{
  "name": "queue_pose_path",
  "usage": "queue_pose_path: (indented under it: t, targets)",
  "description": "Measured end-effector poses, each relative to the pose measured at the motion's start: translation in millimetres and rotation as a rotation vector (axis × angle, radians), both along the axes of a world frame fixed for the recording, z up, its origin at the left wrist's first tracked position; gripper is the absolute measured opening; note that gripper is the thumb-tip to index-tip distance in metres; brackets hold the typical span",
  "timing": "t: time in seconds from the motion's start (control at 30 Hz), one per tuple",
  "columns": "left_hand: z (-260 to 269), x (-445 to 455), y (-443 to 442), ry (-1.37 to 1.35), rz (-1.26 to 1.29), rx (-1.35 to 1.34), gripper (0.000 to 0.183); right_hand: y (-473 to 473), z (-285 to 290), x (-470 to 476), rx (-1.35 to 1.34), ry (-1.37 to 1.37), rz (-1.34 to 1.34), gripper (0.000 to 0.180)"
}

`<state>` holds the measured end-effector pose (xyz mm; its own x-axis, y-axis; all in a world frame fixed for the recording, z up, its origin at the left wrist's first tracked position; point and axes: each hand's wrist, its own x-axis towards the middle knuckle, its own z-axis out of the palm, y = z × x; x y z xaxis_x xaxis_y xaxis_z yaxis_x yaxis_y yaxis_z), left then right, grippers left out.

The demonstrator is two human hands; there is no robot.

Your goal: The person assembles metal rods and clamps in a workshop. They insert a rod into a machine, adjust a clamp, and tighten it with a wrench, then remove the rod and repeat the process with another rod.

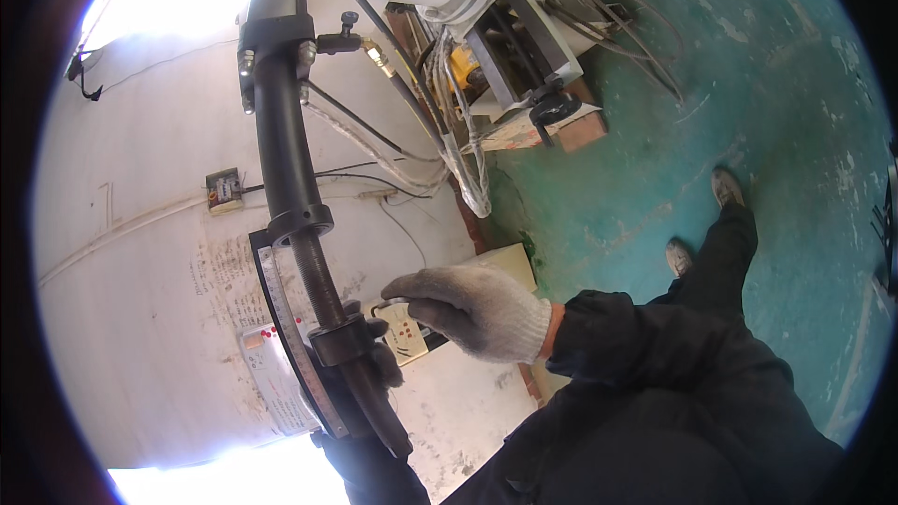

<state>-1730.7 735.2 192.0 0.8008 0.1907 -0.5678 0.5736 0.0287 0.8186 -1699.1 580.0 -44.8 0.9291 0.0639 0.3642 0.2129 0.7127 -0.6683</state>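
A black hydraulic cylinder [280, 133] runs down the left half of the view, with a threaded rod [316, 280] coming out of its end. Around the rod sits a dark round collar [342, 341]. My left hand [382, 358], in a dark-palmed glove, wraps the collar from behind; much of it is hidden by the collar and rod. My right hand [484, 312], in a white knit glove with a grey coating, pinches a thin bent metal key [390, 303], probably a hex key, beside the collar. A curved-looking bar with a ruler scale [291, 337] lies alongside the rod.
Hydraulic hoses [407, 95] lead from the cylinder towards a machine with a black handwheel [554, 109]. A control box with red buttons [405, 333] is behind my hands. A switch box [224, 189] and a sheet bearing writing [277, 382] are on the white wall. The green floor [631, 175] is worn.
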Motion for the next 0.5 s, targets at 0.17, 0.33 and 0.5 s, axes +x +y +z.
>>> queue_pose_path:
  t: [0.17,0.33,0.5]
  targets:
    - [-10.8,-9.3,3.5,-0.257,-0.066,0.275,0.098,-0.8,4.1,1.8,-0.050,-0.027,0.051,0.024]
    - [-4.9,-11.5,-5.5,-0.276,-0.119,0.434,0.104,12.2,1.8,4.7,0.005,-0.047,-0.038,0.018]
    - [1.9,-4.6,-14.2,-0.236,-0.155,0.380,0.105,27.3,-4.8,6.2,0.034,-0.076,-0.100,0.018]
